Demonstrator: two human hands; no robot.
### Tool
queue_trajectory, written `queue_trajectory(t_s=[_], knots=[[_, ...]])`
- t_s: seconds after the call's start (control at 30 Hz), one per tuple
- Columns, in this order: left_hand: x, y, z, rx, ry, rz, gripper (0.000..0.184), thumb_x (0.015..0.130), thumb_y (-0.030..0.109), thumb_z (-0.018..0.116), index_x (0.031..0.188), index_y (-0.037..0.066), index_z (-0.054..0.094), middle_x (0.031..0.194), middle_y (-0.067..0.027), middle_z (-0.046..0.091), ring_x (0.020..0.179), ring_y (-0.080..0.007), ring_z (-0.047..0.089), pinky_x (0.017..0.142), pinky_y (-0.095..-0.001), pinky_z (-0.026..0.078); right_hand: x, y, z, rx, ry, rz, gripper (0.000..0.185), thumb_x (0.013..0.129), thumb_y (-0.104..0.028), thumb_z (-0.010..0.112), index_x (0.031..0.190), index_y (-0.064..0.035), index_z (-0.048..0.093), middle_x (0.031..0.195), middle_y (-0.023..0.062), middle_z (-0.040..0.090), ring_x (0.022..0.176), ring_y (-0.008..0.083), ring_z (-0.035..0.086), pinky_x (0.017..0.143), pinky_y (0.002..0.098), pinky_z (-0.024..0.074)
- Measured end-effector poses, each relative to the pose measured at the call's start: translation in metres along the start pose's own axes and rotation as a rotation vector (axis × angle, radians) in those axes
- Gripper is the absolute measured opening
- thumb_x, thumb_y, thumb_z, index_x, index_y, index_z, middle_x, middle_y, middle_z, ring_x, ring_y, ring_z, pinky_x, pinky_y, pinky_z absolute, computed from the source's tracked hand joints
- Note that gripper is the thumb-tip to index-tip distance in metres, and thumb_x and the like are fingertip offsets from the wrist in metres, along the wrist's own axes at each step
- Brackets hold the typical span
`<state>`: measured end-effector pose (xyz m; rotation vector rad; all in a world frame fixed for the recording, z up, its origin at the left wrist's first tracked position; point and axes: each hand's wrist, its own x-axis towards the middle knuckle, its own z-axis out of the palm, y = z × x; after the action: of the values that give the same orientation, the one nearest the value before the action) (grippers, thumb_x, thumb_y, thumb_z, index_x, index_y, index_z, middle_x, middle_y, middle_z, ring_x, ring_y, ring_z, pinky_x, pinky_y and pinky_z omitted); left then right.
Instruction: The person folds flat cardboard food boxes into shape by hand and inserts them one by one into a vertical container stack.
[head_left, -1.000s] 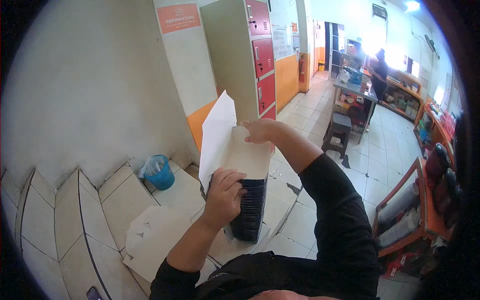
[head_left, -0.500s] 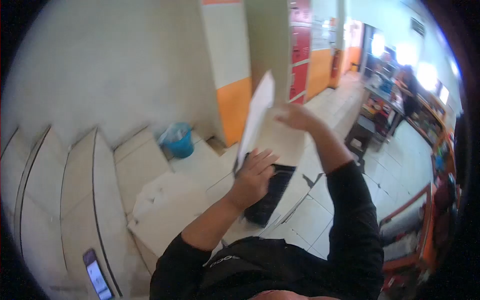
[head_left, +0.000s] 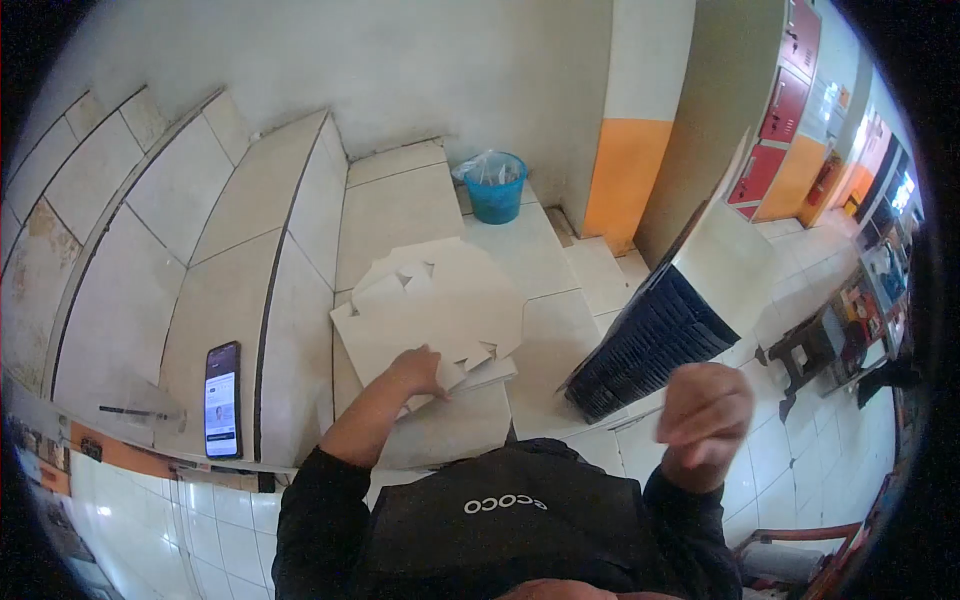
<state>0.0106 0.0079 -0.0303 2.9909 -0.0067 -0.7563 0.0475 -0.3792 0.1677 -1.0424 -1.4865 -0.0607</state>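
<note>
Head view: no longer keeps either hand on the tall dark stack (head_left: 655,340). Reaches instead with the left hand (head_left: 418,372) to the near edge of the flat white card sheets (head_left: 445,300), touching with bent fingers; cannot tell whether gripping or only resting there. Holds the right hand (head_left: 705,412) curled closed and blurred with motion, just beside the stack's near side, apparently apart from it and with nothing visible inside. Seems to shift attention from the stack to the loose sheets, judging by the left hand's reach.

Compared with the earlier frames, shows both hands away from the pale open piece (head_left: 735,265) on top of the stack, with the left drawn across to the sheets and the right drawn back toward the body. Leaves that piece in place, flap raised. Looks further left over the tiled steps (head_left: 395,210), bringing the sheets to mid-view and the phone (head_left: 222,400) fully into sight. Shows the blue bin (head_left: 497,190) beyond the sheets, near the wall.
</note>
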Motion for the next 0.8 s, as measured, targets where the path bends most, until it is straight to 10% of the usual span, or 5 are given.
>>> queue_trajectory(t_s=[0.2,0.4,0.8], knots=[[0.004,-0.035,-0.013,-0.061,0.070,0.146,0.057,0.057,0.048,0.077,0.088,0.001,0.067,0.097,-0.0208,0.062,0.094,-0.0346,0.059,0.085,-0.0395,0.047,0.020,0.036,0.033,0.130,-0.261,0.178,0.022,0.076,-0.015,0.071,0.090,0.0008,0.067,0.079,0.0123,0.065,0.068,0.0249,0.062,0.059,0.0342,0.0459],[-0.001,-0.001,0.001,0.135,-0.136,0.110,0.046,0.069,0.040,0.069,0.097,0.004,0.065,0.101,-0.0175,0.063,0.097,-0.0345,0.058,0.086,-0.0399,0.045,0.026,0.043,0.046,0.155,-0.277,0.262,0.017,0.077,-0.010,0.070,0.090,0.0002,0.067,0.079,0.0114,0.065,0.070,0.0254,0.062,0.060,0.0339,0.0457],[0.025,-0.053,-0.003,-1.048,-0.229,0.103,0.023,0.080,0.011,0.065,0.100,0.000,0.066,0.085,-0.0060,0.067,0.072,-0.0127,0.060,0.063,-0.0299,0.049,0.020,0.051,0.060,0.217,-0.237,0.312,0.013,0.078,-0.006,0.068,0.090,0.0006,0.066,0.080,0.0121,0.065,0.072,0.0252,0.062,0.062,0.0331,0.0458]])
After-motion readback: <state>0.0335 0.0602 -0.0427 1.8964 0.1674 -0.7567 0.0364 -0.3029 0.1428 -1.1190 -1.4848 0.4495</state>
